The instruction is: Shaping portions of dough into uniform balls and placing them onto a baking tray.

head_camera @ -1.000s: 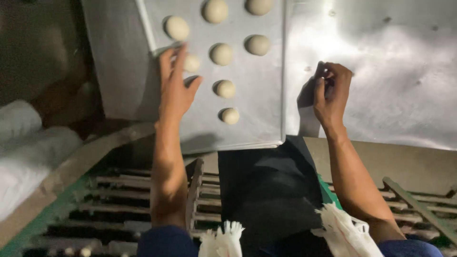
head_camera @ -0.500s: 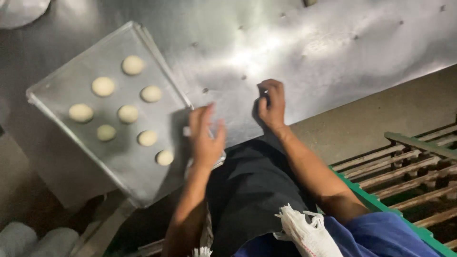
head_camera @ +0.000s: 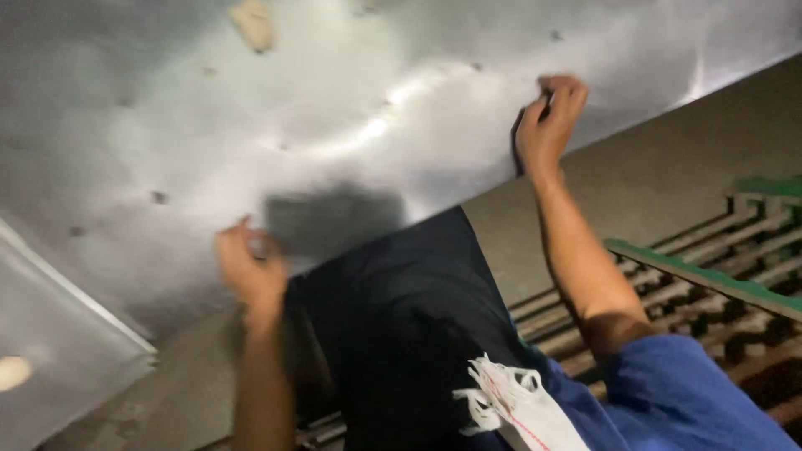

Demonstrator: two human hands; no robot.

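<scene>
A: What lies at the far left?

B: A tray (head_camera: 58, 351), only its corner showing, with one pale dough ball (head_camera: 12, 372) on it. Half a second ago the whole tray with eight balls was in view; now it has slid almost out at the left.

A: And the surface?

B: A dull steel table (head_camera: 334, 108), dented and spotted, with a dough scrap (head_camera: 253, 23) at the far edge. A grated floor (head_camera: 710, 250) with green rails runs at the right.

A: The hands?

B: The left hand (head_camera: 251, 271) is blurred over the near table edge, fingers curled; I cannot tell whether it holds anything. The right hand (head_camera: 547, 117) has shifted right, fingers bent in a loose fist on the table; something dark shows at its fingers, too unclear to name.
</scene>
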